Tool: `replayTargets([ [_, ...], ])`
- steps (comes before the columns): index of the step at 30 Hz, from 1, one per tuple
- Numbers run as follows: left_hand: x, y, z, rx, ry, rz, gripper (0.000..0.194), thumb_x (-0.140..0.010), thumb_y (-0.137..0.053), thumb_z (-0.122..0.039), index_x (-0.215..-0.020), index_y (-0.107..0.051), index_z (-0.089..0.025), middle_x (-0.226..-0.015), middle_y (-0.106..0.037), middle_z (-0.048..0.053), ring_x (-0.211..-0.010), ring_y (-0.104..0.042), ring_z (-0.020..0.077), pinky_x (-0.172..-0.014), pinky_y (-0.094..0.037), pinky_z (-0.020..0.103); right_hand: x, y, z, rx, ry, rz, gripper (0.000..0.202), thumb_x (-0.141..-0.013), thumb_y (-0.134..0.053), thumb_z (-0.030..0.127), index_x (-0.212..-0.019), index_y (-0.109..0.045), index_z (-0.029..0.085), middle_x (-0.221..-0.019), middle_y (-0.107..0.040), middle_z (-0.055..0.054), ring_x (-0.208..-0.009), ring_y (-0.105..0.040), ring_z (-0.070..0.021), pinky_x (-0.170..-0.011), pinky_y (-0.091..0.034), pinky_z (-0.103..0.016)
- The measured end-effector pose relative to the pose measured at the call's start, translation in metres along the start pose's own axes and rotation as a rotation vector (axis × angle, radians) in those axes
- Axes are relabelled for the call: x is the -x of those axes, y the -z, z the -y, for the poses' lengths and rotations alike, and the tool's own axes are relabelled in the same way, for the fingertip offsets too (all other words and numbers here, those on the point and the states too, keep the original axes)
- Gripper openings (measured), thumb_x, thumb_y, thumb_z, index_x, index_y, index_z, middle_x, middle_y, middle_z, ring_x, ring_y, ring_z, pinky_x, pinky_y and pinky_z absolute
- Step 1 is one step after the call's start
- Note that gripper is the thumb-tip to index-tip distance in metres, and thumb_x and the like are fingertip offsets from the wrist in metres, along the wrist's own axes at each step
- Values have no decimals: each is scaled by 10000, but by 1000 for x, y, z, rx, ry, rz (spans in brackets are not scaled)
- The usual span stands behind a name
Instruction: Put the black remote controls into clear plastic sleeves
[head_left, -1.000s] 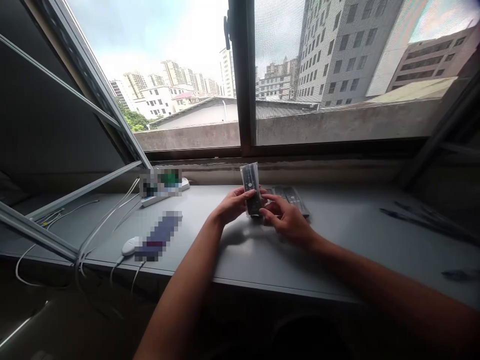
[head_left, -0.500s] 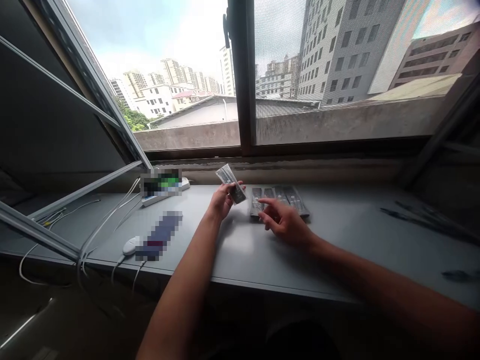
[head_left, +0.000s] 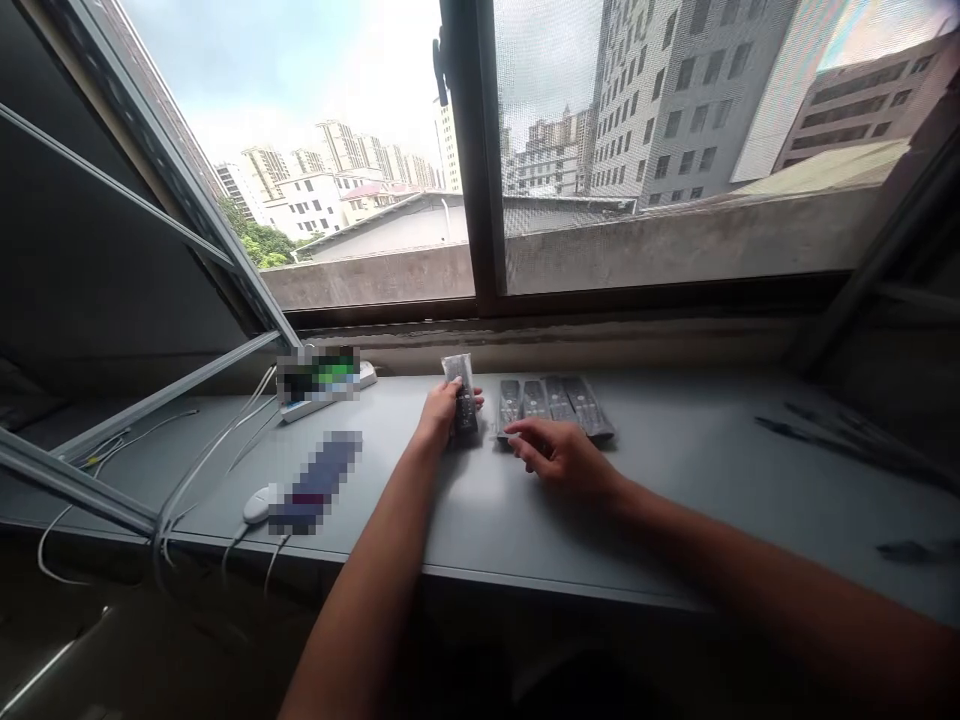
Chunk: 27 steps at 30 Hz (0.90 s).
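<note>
My left hand is closed around a dark remote control in a clear plastic sleeve. The remote stands nearly upright, its lower end at or just above the tabletop; I cannot tell which. To its right, several more bagged remote controls lie side by side in a row. My right hand hovers in front of that row, over its near left edge. Its fingers are loosely bent and apart, with nothing visible between them. Whether the fingertips touch the nearest remote is unclear.
The grey table runs along a window. At left are a white power strip, a blurred-out dark blue object, a round white charger and cables. A metal frame rises at left. Dark cables lie at right.
The remote in my left hand has turned from a slant to nearly upright and come down towards the table. My right hand has shifted slightly to the left and nearer.
</note>
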<state>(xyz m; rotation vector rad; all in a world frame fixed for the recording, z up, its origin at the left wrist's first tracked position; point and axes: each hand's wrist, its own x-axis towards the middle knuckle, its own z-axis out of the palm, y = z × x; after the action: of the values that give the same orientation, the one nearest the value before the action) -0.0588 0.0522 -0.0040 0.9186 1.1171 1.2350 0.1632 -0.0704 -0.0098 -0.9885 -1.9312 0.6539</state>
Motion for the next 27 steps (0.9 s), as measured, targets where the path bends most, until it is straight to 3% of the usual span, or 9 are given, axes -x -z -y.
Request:
replayTargets([
  [4, -5, -2, 13, -141, -52, 48, 272, -1024, -619, -231, -1291, -569, -214, -955, -794, 73, -723, -776, 213, -701, -644, 356, 0, 0, -1, -7, -24, 13, 303, -1070, -629, 390, -1230, -779, 181, -840, -767, -47, -701, -716, -198, -670, -580, -318],
  [7, -11, -2, 22, -267, -68, 100, 247, -992, -655, -239, -1234, -623, -200, -955, -788, 82, -817, -777, 222, -792, -644, 359, 1, 0, 0, -16, -25, 20, 285, -1066, -634, 374, -1233, -778, 192, -850, -767, -45, -712, -715, -199, -678, -577, -320],
  [11, -17, -2, 30, -412, -230, 170, 428, -944, -664, -202, -1371, -652, -208, -1355, -759, 134, -1250, -732, 281, -1089, -571, 395, 2, 1, 3, -12, -16, 25, 274, -1061, -632, 360, -1211, -784, 188, -838, -760, -42, -711, -714, -198, -679, -570, -319],
  [14, -18, -3, 33, -569, -296, 150, 694, -921, -651, -167, -1602, -517, -186, -1662, -561, 161, -1536, -543, 300, -1283, -408, 414, 2, 2, 4, -9, -19, 24, 274, -1058, -625, 356, -1189, -787, 178, -826, -761, -42, -698, -713, -197, -675, -565, -320],
  [16, -17, -5, 34, -709, -369, 143, 768, -919, -629, -147, -1666, -453, -153, -1759, -432, 173, -1642, -400, 292, -1357, -284, 418, 1, 3, 5, -5, -17, 25, 269, -1056, -625, 351, -1181, -788, 179, -830, -769, -43, -699, -716, -197, -680, -564, -320],
  [21, -12, -9, 33, -973, -462, 201, 643, -979, -602, -209, -1613, -554, -111, -1777, -383, 207, -1697, -277, 318, -1393, -193, 465, 0, 3, 2, 9, 10, 29, 240, -1060, -627, 337, -1159, -793, 195, -865, -790, -47, -717, -731, -196, -694, -562, -315],
  [24, -7, -11, 31, -1024, -436, 216, 566, -1021, -637, -365, -1561, -643, -195, -1788, -383, 157, -1719, -190, 368, -1387, -193, 546, 0, 3, 1, 27, 21, 26, 228, -1057, -623, 315, -1142, -794, 190, -883, -795, -54, -730, -733, -199, -710, -561, -322],
  [27, -1, -14, 27, -1067, -451, 244, 443, -1034, -617, -354, -1445, -753, -260, -1772, -432, 85, -1726, -152, 373, -1390, -181, 578, 0, 3, 1, 44, 40, 20, 209, -1054, -620, 298, -1098, -797, 195, -904, -802, -59, -762, -742, -208, -732, -562, -329],
])
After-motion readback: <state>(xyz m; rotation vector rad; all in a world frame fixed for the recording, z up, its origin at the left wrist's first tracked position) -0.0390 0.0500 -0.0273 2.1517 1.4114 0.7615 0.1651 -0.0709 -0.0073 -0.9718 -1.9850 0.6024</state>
